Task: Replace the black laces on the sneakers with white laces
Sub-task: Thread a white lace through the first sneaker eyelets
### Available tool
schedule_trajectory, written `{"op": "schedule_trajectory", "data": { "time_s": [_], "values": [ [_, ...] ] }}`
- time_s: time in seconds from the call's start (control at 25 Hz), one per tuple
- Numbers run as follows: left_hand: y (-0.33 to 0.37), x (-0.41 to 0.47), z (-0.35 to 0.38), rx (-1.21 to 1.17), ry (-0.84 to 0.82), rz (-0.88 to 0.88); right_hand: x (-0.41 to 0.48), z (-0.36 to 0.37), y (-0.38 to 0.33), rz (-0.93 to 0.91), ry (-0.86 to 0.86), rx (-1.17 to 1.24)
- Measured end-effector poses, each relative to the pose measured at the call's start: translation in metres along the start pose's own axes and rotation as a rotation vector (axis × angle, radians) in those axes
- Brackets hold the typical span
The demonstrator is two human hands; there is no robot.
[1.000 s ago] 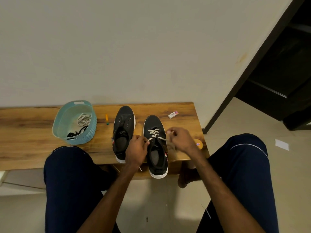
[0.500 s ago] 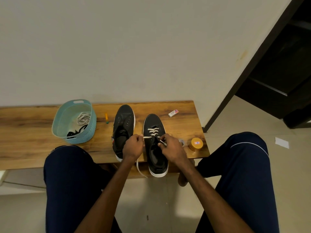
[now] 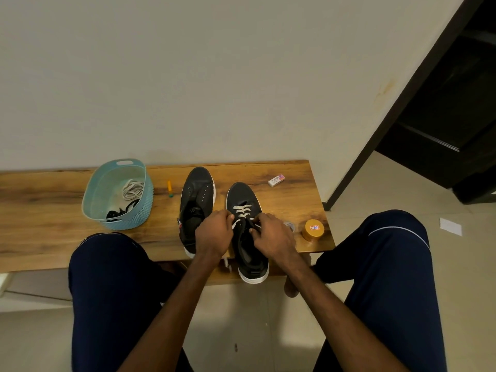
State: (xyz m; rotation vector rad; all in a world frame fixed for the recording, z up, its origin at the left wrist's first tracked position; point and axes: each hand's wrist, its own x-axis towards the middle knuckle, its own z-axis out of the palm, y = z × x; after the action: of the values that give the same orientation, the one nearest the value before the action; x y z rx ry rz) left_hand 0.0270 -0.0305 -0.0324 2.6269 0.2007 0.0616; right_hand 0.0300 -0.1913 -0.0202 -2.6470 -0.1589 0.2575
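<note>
Two black sneakers with white soles stand side by side on the wooden bench (image 3: 40, 237). The left sneaker (image 3: 197, 200) has bare eyelets and no lace. The right sneaker (image 3: 248, 237) carries a white lace (image 3: 242, 211) crossed through its front eyelets. My left hand (image 3: 214, 233) pinches the lace's left end at the shoe's left side. My right hand (image 3: 272, 236) pinches the other end, its tip over the tongue. A slack piece of lace hangs below the bench edge between the shoes.
A teal basket (image 3: 118, 196) at the left holds a coiled white lace (image 3: 133, 188) and black laces (image 3: 120, 209). An orange marker (image 3: 169, 188), a small eraser box (image 3: 276, 180) and a round yellow tin (image 3: 312, 230) lie on the bench. My knees flank the shoes.
My right hand came in from the right of the shoe, uncovering the yellow tin, and now holds the lace tip over the tongue. My left hand stayed at the shoe's left side.
</note>
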Motion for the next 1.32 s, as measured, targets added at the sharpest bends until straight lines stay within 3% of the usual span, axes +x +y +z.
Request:
{"op": "schedule_trajectory", "data": {
  "time_s": [0.28,0.44,0.52,0.6,0.68,0.92,1.08,1.24,1.32],
  "values": [
    [0.004,0.002,0.018,-0.126,-0.022,-0.078,0.001,0.003,0.003,-0.030,0.022,0.007],
    [0.000,0.009,0.013,-0.278,-0.151,-0.083,0.001,0.005,0.002,-0.039,0.020,0.011],
    [0.000,0.009,0.006,-0.116,-0.141,0.023,0.002,0.005,0.003,-0.026,0.019,0.013],
    [0.003,0.005,0.004,0.256,-0.009,0.237,0.003,0.006,0.003,-0.014,0.023,-0.006],
    [0.003,-0.002,0.009,0.410,0.046,0.335,0.003,0.007,0.002,-0.007,0.028,-0.024],
    [-0.007,-0.001,0.007,-0.188,-0.055,-0.053,0.003,0.008,0.001,-0.020,0.042,-0.024],
    [-0.002,-0.002,0.012,-0.225,-0.125,-0.108,0.005,0.005,0.002,-0.005,0.000,0.049],
    [-0.001,-0.006,0.010,-0.142,-0.151,-0.063,0.013,-0.009,0.019,0.086,-0.151,0.399],
    [-0.001,-0.009,0.008,-0.150,-0.138,-0.042,0.016,-0.011,0.026,0.133,-0.109,0.501]
  ]
}}
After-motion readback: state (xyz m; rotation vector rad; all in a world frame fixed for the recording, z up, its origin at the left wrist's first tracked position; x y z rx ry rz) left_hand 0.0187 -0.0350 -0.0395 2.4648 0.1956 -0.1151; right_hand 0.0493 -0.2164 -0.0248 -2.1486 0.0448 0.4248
